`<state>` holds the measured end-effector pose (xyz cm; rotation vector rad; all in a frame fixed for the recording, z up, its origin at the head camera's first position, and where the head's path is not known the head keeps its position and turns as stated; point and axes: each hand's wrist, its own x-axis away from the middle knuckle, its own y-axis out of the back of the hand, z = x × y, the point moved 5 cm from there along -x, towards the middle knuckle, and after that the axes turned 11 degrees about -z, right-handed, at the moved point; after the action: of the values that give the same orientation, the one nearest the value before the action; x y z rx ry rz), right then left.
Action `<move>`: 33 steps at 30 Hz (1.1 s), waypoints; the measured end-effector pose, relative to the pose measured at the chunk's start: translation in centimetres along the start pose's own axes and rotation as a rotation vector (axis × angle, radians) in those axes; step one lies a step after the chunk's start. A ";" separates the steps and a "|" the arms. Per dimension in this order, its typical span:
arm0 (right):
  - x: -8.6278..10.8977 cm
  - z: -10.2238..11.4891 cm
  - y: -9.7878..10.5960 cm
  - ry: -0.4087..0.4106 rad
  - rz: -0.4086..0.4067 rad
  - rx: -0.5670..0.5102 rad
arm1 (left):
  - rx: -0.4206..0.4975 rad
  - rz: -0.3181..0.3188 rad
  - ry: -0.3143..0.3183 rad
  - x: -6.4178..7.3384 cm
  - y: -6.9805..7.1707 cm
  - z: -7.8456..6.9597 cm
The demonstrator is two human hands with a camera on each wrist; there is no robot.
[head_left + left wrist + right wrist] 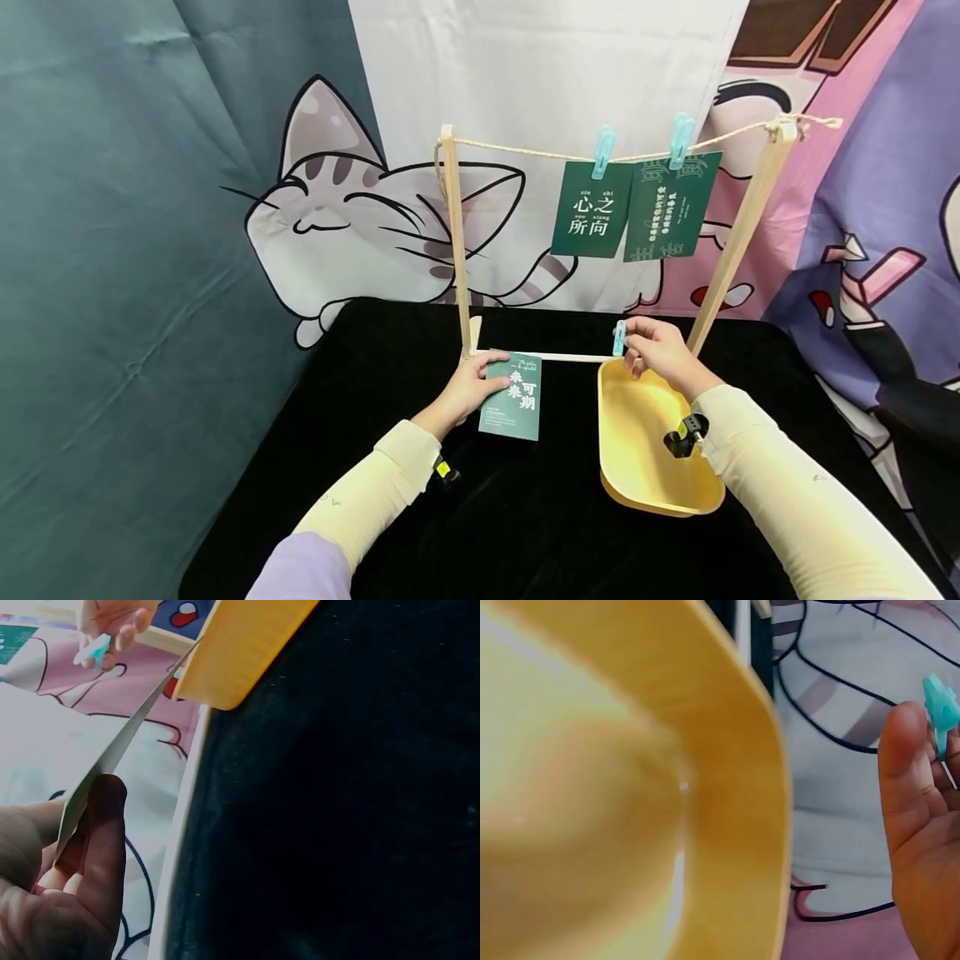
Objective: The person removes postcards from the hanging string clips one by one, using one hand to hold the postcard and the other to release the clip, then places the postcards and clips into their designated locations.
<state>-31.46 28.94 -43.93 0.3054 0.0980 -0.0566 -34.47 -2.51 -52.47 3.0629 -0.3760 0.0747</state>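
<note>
My left hand (472, 390) pinches a green card (517, 417) with white lettering by its left side, thumb across the front. Seen edge-on in the left wrist view, the card (124, 739) is held between thumb and fingers. My right hand (660, 352) pinches a light blue clothespin (619, 338) above the far rim of a yellow basin (637, 467). The clothespin (941, 712) shows at the fingertips in the right wrist view. Two more green cards, a left one (592, 237) and a right one (675, 229), hang from a rope (517, 150) by blue clothespins (603, 152).
The rope spans a left wooden post (455, 225) and a right wooden post (742, 229), with a pale bar (570, 357) low between them. Black cloth (360, 517) covers the table. Behind hang printed curtains (150, 250) with a cartoon cat.
</note>
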 end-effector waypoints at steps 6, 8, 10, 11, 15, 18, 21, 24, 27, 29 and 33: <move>0.5 -1.9 -0.3 -0.037 0.092 -0.003 | 0.037 0.026 0.098 0.4 -0.1 2.0; 0.6 -2.4 -0.4 -0.057 0.118 0.010 | 0.036 0.022 0.122 0.5 0.0 2.5; 0.8 -3.0 -0.4 -0.080 0.147 0.032 | 0.024 0.019 0.125 0.5 0.1 2.8; 0.9 -3.4 -0.4 -0.093 0.163 0.046 | 0.017 0.017 0.124 0.4 0.1 2.9; 1.3 -4.9 -0.7 -0.147 0.216 0.099 | -0.006 0.013 0.116 0.3 0.2 3.3; 1.7 -6.2 -1.0 -0.175 0.263 0.179 | -0.018 0.011 0.110 0.3 0.2 3.8; 2.1 -7.3 -1.5 -0.206 0.318 0.281 | -0.056 0.007 0.103 0.3 0.3 4.4; 2.3 -8.1 -1.9 -0.238 0.352 0.348 | -0.120 0.007 0.081 0.3 0.4 4.8; 2.3 -8.4 -2.1 -0.252 0.360 0.363 | -0.232 0.008 0.020 0.4 0.5 4.9; 2.2 -8.5 -2.1 -0.249 0.367 0.371 | -0.312 0.006 -0.016 0.4 0.5 5.0; 2.2 -8.5 -2.3 -0.211 0.390 0.408 | -0.399 -0.001 -0.027 0.3 0.7 5.2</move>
<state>-30.22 29.29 -52.91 0.7189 -0.1868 0.2811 -34.10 -3.56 -57.61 2.6725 -0.3425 -0.0380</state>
